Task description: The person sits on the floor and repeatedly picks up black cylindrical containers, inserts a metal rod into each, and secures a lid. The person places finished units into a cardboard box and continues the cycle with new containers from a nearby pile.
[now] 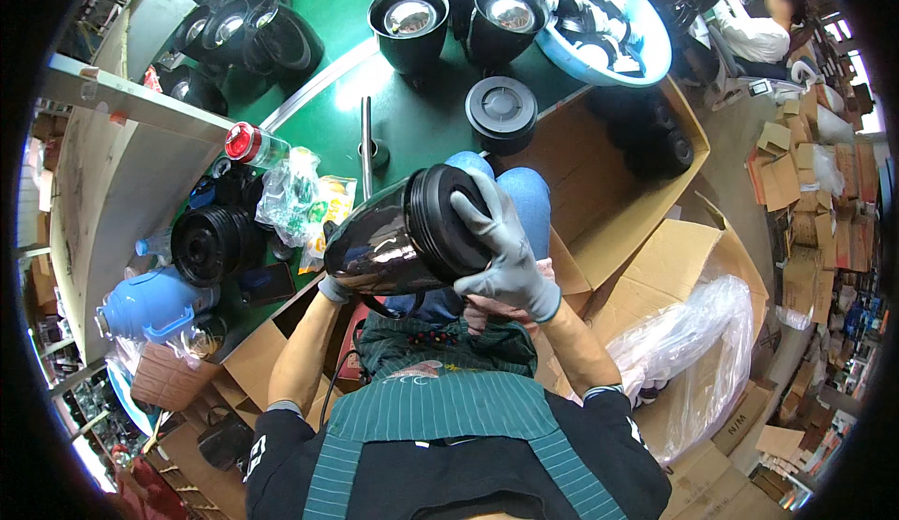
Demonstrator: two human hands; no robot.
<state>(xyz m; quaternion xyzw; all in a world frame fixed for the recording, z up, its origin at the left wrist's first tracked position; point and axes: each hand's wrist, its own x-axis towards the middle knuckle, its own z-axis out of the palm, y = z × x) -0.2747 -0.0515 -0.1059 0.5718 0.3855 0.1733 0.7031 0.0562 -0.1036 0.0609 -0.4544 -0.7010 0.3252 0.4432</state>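
The right hand point(513, 253) grips a black vessel point(398, 239) from the right; at left, the left hand point(334, 288) is mostly hidden (I cannot tell its grip).

Shiny grn tabletop point(323, 99) up top, greyish flr point(735, 160) at R.

One held vessel point(370, 253), one blue jug point(154, 303), one red-lidded jar point(257, 146)
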